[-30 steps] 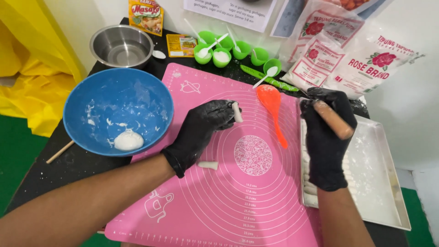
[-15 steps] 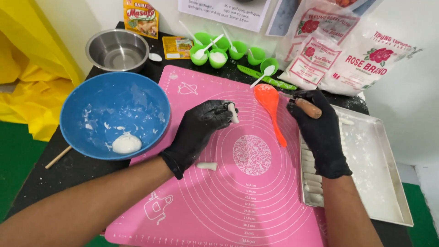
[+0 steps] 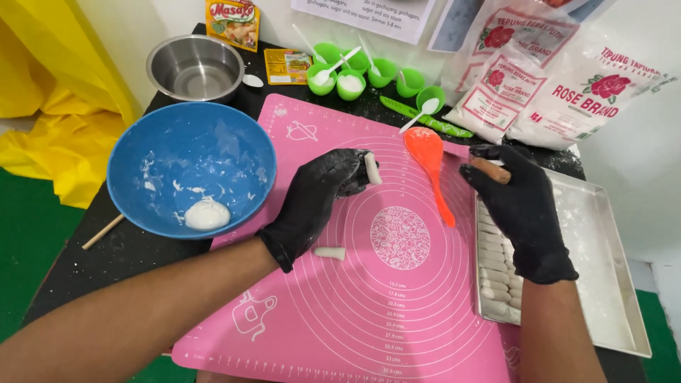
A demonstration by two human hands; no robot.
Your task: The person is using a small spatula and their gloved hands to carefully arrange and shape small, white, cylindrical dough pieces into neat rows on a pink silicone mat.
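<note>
Left hand (image 3: pixel 316 202) in black glove, same spot as before on pink mat (image 3: pixel 397 312), pinching small white dough stick (image 3: pixel 371 168). Right hand (image 3: pixel 521 206) now moved over metal tray (image 3: pixel 610 284), closed around wooden handle (image 3: pixel 491 170).

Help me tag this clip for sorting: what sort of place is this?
Probably a small home or class cooking station. A pink silicone baking mat covers a black table, a blue mixing bowl holds white dough, and flour bags lean on the wall.
</note>
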